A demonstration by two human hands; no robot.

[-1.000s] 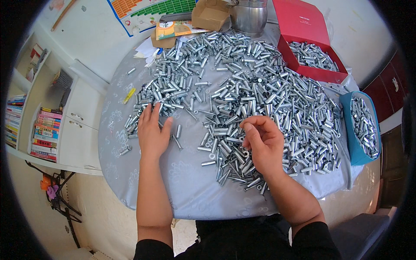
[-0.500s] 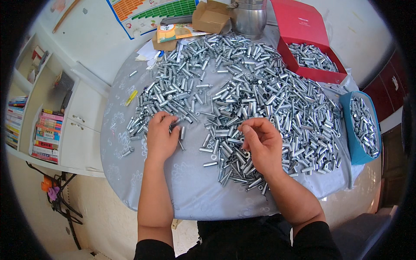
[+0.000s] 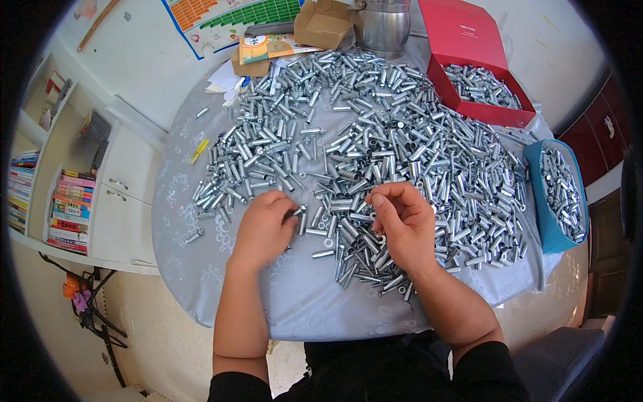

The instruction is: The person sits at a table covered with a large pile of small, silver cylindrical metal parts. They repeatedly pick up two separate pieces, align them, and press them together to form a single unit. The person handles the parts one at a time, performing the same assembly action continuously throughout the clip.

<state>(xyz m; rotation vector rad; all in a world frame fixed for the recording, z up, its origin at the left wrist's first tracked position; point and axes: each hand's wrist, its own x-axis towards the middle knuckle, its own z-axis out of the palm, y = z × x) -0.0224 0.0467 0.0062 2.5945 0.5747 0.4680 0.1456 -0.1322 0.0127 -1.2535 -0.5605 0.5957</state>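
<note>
Shiny metal sleeves, bolts and washers lie in a large loose pile [image 3: 429, 154] over the table, with a second heap [image 3: 261, 134] running up its left side. My left hand [image 3: 264, 228] is closed at the near edge of that left heap. A silvery bolt [image 3: 295, 212] shows at its fingertips, partly hidden by the fingers. My right hand [image 3: 405, 224] hovers over the near part of the large pile, thumb and fingers curled together. Whatever sits between those fingertips is too small and covered to make out.
A red box [image 3: 482, 110] full of metal pieces stands open at the far right, and a blue bin [image 3: 544, 201] of them at the right edge. Behind the pile are a metal pot [image 3: 382, 30] and a cardboard box [image 3: 323, 25]. A yellow object [image 3: 199, 151] lies left on the grey tablecloth [image 3: 194, 268].
My left hand has shifted slightly right and nearer to me, turning so its fingers point toward my right hand. The right hand has hardly moved.
</note>
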